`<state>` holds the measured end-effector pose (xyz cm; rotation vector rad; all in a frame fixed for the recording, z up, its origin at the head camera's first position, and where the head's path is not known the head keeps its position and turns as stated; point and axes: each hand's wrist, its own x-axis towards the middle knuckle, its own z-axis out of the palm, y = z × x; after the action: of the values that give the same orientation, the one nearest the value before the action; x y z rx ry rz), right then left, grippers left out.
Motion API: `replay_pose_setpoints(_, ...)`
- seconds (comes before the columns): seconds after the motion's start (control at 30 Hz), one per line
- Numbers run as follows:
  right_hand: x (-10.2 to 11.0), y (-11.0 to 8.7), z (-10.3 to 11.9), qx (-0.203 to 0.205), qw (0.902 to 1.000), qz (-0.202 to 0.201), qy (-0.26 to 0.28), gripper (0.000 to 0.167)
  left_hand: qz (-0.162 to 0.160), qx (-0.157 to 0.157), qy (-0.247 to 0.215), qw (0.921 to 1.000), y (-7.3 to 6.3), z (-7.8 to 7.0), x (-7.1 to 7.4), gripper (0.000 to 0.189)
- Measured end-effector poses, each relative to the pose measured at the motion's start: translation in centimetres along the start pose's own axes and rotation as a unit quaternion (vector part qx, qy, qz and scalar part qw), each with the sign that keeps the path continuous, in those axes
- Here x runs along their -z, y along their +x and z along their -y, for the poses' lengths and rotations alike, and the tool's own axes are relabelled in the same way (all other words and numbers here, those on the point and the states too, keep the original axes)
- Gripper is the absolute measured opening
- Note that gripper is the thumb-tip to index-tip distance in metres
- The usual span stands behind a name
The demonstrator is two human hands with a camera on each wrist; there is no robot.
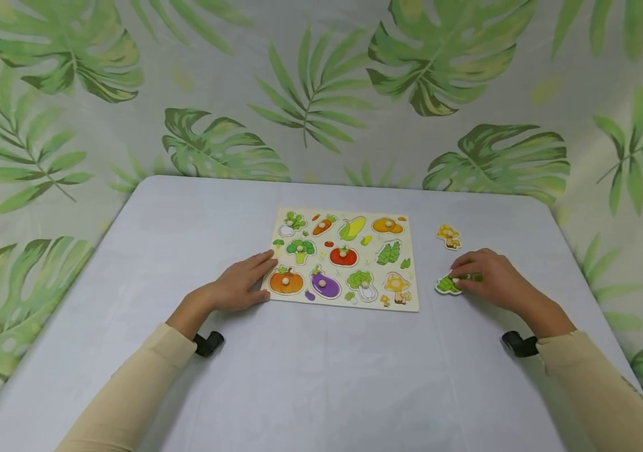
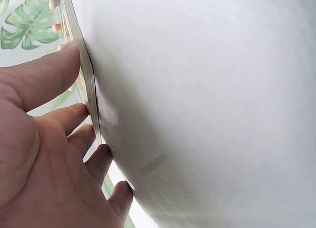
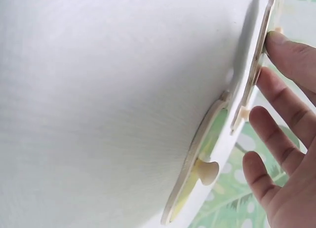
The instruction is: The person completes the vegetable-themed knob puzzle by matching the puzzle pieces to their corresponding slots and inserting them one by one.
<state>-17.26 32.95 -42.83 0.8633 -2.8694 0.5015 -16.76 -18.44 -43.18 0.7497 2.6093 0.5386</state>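
Observation:
The wooden vegetable puzzle board (image 1: pixel 321 301) lies flat on the table. My left hand (image 1: pixel 240 280) rests at its left edge, fingers extended; in the left wrist view, the thumb and fingertips meet the board's edge (image 2: pixel 81 50). To the right of the board, my right hand (image 1: pixel 491 279) pinches a green leafy vegetable puzzle piece (image 1: pixel 446 285) between thumb and index finger, low over the table. Beneath this hand lies a yellow-and-green piece (image 3: pixel 185 188) with a knob, mostly hidden in the head view. A yellow mushroom piece (image 1: pixel 449 236) lies just beyond the right hand.
Knobbed pieces such as the tomato (image 1: pixel 344 256), eggplant (image 1: pixel 324 284) and pumpkin (image 1: pixel 286 282) sit in the board. The white-covered table (image 1: pixel 321 376) ends at a leaf-patterned cloth (image 1: pixel 321 94) behind.

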Motion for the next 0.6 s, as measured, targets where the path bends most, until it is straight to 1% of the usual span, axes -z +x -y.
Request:
replay_pose_setpoints(0.13,0.2,0.3,0.0,0.006,1.0000,-0.002,0.005,0.016,-0.004,-0.004,0.006,1.0000,0.0,0.0,0.0,0.068)
replay_pose_setpoints(0.23,0.5,0.7,0.2,0.013,0.9999,0.005,0.002,0.015,-0.002,0.001,0.009,1.0000,0.0,0.1,0.0,0.069)
replay_pose_setpoints(0.3,0.6,1.1,0.4,0.017,0.9998,0.010,-0.002,0.015,0.000,0.004,0.009,0.9999,0.0,0.2,-0.1,0.070)
replay_pose_setpoints(0.4,0.8,2.1,0.8,0.011,0.9996,0.026,-0.002,0.015,-0.001,0.007,0.010,0.9999,0.0,0.1,-0.1,0.070)
replay_pose_setpoints(0.6,0.7,3.8,1.3,0.018,0.9991,0.038,-0.001,0.017,-0.002,0.003,0.007,1.0000,-0.1,-0.2,0.1,0.069)
